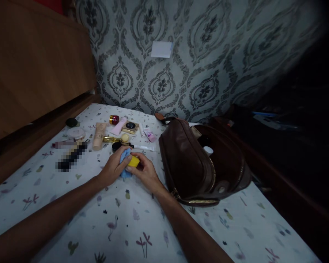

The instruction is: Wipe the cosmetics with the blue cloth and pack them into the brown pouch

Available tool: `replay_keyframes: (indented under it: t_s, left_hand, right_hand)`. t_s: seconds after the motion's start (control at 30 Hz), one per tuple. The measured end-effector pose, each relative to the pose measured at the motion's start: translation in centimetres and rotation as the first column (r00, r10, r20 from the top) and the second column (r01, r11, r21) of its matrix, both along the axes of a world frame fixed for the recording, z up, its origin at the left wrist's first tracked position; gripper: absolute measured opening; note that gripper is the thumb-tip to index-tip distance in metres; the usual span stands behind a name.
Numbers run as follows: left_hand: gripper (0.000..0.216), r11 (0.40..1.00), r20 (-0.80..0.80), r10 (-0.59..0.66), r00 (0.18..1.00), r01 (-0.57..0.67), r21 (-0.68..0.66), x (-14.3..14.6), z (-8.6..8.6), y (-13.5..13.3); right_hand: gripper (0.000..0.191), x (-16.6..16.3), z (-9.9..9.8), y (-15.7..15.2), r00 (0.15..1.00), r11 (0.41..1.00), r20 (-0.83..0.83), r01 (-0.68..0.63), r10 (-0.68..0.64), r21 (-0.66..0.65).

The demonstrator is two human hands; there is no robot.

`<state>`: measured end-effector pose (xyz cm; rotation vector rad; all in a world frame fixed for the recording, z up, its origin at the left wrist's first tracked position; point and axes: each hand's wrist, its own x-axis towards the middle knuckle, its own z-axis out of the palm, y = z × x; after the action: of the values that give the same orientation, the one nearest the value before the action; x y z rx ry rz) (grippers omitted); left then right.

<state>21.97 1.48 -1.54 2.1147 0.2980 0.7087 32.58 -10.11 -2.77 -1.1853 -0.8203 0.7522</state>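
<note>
My left hand (113,166) is closed on a light blue cloth (125,172), bunched up in front of me. A small yellow object (133,161) sits against the cloth, pinched in the fingers of my right hand (146,171); its exact kind is hidden by the fingers. Just beyond my hands lie several cosmetics: a beige tube (99,136), a pink tube (119,126), a dark red jar (114,119), a gold compact (130,126) and a gold tube (111,139). A round black item (116,147) is partly behind my left hand.
A brown leather bag (178,157) stands unzipped to the right, with a white round lid (208,150) inside. Wooden furniture (38,69) borders the left, and a patterned wall (159,84) rises behind. A printed sheet (131,219) covers the surface.
</note>
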Motion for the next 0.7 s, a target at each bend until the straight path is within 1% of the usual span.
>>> replay_keyframes:
  t_s: [0.07, 0.23, 0.3, 0.37, 0.43, 0.5, 0.6, 0.7]
  left_hand:
    - [0.037, 1.0, -0.004, -0.004, 1.0, 0.004, -0.019, 0.0, -0.1, -0.1]
    - [0.04, 0.996, -0.039, -0.035, 0.999, 0.031, -0.088, 0.2, -0.4, -0.3]
    - [0.04, 0.994, -0.048, -0.057, 0.997, 0.052, -0.093, 0.2, -0.4, -0.4]
    - [0.04, 0.995, -0.064, -0.07, 0.995, 0.065, -0.073, 0.2, -0.4, -0.5]
    - [0.041, 0.998, -0.083, -0.061, 0.995, 0.058, -0.035, 0.1, -0.1, -0.7]
    - [0.04, 0.999, -0.103, -0.035, 0.994, 0.037, 0.017, -0.1, 0.1, -0.9]
    - [0.032, 0.992, -0.187, 0.034, 0.982, -0.009, 0.13, -0.3, 0.5, -1.0]
    - [0.031, 0.957, -0.298, 0.139, 0.944, -0.051, 0.285, -0.4, 0.7, -0.9]
  right_hand:
    - [0.046, 0.0, 0.0, 0.0, 0.999, 0.999, -0.015, 0.048, -0.048, 0.013]
    - [0.049, -0.1, -0.2, 0.2, 0.976, 0.982, -0.136, 0.179, -0.17, 0.06]
    - [0.05, -0.1, -0.3, 0.3, 0.962, 0.978, -0.199, 0.202, -0.186, 0.061]
    - [0.049, -0.2, -0.3, 0.4, 0.942, 0.982, -0.295, 0.183, -0.162, 0.044]
    - [0.047, -0.3, -0.2, 0.4, 0.914, 0.99, -0.39, 0.137, -0.115, 0.029]
    - [0.046, -0.4, -0.2, 0.4, 0.895, 0.995, -0.439, 0.099, -0.078, 0.026]
    - [0.048, -0.4, -0.1, 0.3, 0.9, 0.997, -0.431, 0.077, -0.062, 0.018]
    - [0.05, -0.5, 0.0, 0.2, 0.916, 0.998, -0.397, 0.063, -0.058, 0.001]
